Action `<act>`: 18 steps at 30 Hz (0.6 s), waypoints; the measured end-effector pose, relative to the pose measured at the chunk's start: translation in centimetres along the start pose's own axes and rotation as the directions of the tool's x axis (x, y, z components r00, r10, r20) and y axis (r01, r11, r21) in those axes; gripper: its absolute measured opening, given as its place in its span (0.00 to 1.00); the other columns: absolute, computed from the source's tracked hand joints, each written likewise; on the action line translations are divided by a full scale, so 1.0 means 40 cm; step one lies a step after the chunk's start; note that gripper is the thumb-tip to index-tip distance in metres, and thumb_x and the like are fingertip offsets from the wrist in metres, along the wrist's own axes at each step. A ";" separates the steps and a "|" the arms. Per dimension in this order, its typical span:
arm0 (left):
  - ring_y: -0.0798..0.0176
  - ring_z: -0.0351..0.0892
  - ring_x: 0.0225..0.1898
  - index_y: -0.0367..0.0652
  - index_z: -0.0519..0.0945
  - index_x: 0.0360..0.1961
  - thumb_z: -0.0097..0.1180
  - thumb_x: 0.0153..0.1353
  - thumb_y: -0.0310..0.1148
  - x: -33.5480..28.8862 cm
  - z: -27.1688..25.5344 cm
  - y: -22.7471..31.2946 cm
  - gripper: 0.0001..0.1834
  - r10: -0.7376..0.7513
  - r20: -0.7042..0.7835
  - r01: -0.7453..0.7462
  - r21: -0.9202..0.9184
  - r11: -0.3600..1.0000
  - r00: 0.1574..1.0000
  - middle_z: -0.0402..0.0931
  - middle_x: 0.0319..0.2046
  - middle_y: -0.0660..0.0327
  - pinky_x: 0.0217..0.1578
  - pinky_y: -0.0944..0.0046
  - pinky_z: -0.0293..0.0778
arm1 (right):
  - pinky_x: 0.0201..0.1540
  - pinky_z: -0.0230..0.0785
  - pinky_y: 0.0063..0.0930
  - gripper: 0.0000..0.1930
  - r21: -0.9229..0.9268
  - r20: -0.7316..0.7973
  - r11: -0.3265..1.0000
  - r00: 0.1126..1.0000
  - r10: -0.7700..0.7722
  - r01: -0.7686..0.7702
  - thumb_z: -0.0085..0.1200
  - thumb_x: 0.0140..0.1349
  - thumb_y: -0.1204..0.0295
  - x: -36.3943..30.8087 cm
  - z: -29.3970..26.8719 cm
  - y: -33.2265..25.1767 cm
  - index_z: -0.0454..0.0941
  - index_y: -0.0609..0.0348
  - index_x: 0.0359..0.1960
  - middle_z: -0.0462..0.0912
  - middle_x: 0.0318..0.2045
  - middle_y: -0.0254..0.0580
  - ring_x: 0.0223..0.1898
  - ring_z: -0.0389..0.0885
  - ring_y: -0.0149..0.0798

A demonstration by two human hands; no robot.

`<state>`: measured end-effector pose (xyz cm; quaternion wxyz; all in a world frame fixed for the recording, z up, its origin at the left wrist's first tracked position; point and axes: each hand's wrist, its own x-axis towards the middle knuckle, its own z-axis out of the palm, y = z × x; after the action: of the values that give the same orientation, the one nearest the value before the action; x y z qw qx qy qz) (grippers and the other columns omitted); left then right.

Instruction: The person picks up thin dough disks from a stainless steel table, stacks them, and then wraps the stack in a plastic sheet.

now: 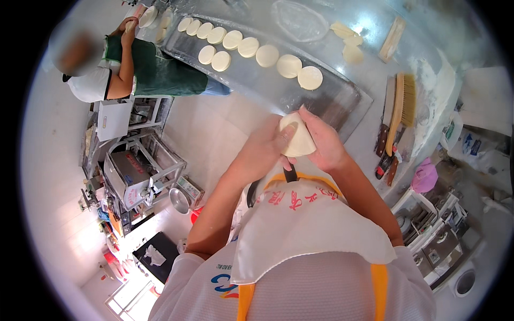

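Observation:
A pale, flat round of dough (301,142) is held up between my two hands, just in front of my apron. My left hand (261,145), a little blurred, grips its left side with the thumb across the face. My right hand (324,140) curls along the right edge, its fingers partly hidden behind the dough. Past my hands lies a metal baking tray (327,107) on the worktable. Several dough rounds (267,55) stand on it in a long row, with a shorter row of two (220,61) nearer to me.
A wooden-handled bench brush (400,112) and knives (383,134) lie at the table's right. Dough scraps (352,49) and a wooden stick (392,39) are farther back. At the left a person in a green apron (160,72) works by the table, near a metal rack (155,155).

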<state>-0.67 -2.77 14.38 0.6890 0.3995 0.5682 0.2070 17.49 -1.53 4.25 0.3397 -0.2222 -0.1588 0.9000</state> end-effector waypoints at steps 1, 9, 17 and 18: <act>0.62 0.87 0.38 0.34 0.71 0.62 0.49 0.85 0.40 -0.001 0.009 0.007 0.19 0.002 -0.002 -0.002 0.000 1.000 1.000 0.82 0.44 0.54 0.35 0.63 0.84 | 0.47 0.79 0.40 0.24 -0.027 -0.058 1.000 0.998 -0.011 0.009 0.40 0.84 0.49 -0.012 0.012 -0.008 0.75 0.55 0.60 0.85 0.49 0.46 0.49 0.85 0.43; 0.58 0.87 0.44 0.34 0.71 0.64 0.49 0.85 0.40 0.014 0.012 -0.040 0.20 0.169 0.094 -0.140 -0.256 0.956 0.981 0.81 0.52 0.51 0.44 0.58 0.86 | 0.55 0.76 0.33 0.21 -0.594 -0.318 0.803 0.930 -0.185 -0.043 0.46 0.79 0.63 -0.078 0.136 -0.108 0.75 0.60 0.67 0.84 0.51 0.44 0.50 0.82 0.38; 0.53 0.87 0.56 0.33 0.69 0.68 0.46 0.85 0.38 0.031 0.039 -0.074 0.21 0.186 0.065 -0.137 -0.450 0.883 0.981 0.79 0.59 0.49 0.52 0.52 0.87 | 0.63 0.74 0.33 0.21 -0.856 -0.296 0.513 0.879 -0.374 -0.070 0.60 0.75 0.67 -0.099 0.206 -0.131 0.78 0.60 0.66 0.84 0.56 0.42 0.57 0.81 0.36; 0.53 0.87 0.55 0.33 0.69 0.68 0.45 0.85 0.38 0.029 0.038 -0.073 0.21 0.198 0.064 -0.150 -0.446 0.883 0.978 0.79 0.58 0.49 0.51 0.53 0.87 | 0.62 0.74 0.33 0.21 -0.864 -0.286 0.500 0.877 -0.386 -0.061 0.61 0.75 0.68 -0.096 0.212 -0.133 0.78 0.61 0.66 0.84 0.56 0.42 0.56 0.81 0.36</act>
<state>0.59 -4.13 11.40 0.7692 0.2943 0.4309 0.3689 18.65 -1.46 14.90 0.2985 -0.5419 -0.5180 0.5906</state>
